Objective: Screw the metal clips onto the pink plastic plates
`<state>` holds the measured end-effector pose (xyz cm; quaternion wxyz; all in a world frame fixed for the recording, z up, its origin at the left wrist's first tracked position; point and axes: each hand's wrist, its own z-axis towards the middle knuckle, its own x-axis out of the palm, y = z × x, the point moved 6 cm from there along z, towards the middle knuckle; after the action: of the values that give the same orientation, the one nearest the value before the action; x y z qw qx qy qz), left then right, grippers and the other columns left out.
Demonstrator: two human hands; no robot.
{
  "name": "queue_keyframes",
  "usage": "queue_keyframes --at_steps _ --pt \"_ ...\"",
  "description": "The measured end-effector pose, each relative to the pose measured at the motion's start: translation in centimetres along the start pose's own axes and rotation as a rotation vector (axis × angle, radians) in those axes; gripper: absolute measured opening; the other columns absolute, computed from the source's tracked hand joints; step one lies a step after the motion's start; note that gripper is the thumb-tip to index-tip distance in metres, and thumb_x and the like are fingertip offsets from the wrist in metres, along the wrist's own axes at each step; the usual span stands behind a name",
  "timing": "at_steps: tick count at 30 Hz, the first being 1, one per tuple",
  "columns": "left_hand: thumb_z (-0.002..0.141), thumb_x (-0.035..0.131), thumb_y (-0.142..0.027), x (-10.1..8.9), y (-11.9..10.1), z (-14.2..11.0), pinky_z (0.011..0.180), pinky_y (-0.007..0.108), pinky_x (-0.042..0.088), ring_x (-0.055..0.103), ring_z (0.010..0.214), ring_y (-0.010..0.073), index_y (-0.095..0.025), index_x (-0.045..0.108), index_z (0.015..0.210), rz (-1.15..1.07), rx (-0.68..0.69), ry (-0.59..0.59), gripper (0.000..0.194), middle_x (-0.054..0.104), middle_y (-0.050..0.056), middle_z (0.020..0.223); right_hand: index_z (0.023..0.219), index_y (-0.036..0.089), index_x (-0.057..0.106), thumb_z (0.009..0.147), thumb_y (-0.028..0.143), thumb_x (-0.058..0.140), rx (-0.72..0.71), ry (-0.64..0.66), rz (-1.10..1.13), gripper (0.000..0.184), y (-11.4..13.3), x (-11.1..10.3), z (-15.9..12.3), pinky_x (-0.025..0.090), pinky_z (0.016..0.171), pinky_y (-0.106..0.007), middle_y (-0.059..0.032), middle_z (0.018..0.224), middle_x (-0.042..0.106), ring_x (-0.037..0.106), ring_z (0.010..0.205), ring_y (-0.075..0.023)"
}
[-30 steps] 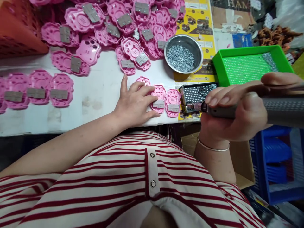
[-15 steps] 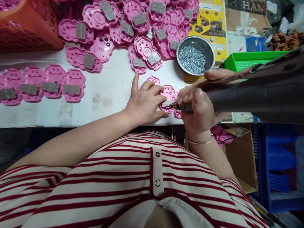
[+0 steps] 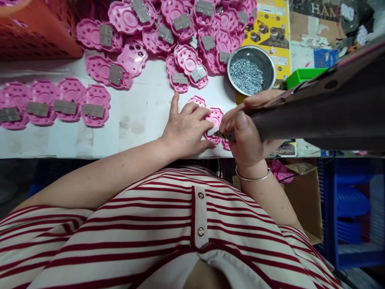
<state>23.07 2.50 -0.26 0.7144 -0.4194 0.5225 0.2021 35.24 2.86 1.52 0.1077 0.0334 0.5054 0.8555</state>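
My right hand (image 3: 248,140) is wrapped round a dark electric screwdriver (image 3: 288,118), its body reaching to the right edge. The screwdriver's bit points left at the grey metal plate on a pink plastic shell (image 3: 215,115). My left hand (image 3: 186,128) lies palm down with fingers spread. Its thumb and fingertips rest at the left side of that shell, steadying it on the table. Another pink shell (image 3: 197,100) shows partly behind my left fingers. A further one sits mostly hidden beneath my right hand. Whether a screw is under the bit is too small to tell.
A metal bowl of small screws (image 3: 246,76) stands beyond my right hand. Pink shells with metal plates (image 3: 182,22) are heaped at the back; several more (image 3: 95,106) line up at left. An orange basket (image 3: 39,32) and a green tray (image 3: 303,76) flank them.
The screwdriver and my right hand have shifted slightly left, and the tool body is tilted a bit differently, covering more of the green tray. My left hand keeps its place on the shell.
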Motion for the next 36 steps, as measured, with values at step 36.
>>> queue_keyframes --at_steps 36 --pt "0.083 0.066 -0.060 0.0 0.3 -0.9 0.115 0.073 0.006 0.051 0.124 0.0372 -0.033 0.074 0.109 0.068 0.021 0.036 0.038 0.063 0.004 0.133 0.104 0.030 0.056 0.082 0.042 0.062 -0.360 -0.449 -0.080 0.026 3.1 -8.1 -0.2 0.034 0.041 -0.027 0.0052 0.062 0.039 0.034 0.041 -0.0067"
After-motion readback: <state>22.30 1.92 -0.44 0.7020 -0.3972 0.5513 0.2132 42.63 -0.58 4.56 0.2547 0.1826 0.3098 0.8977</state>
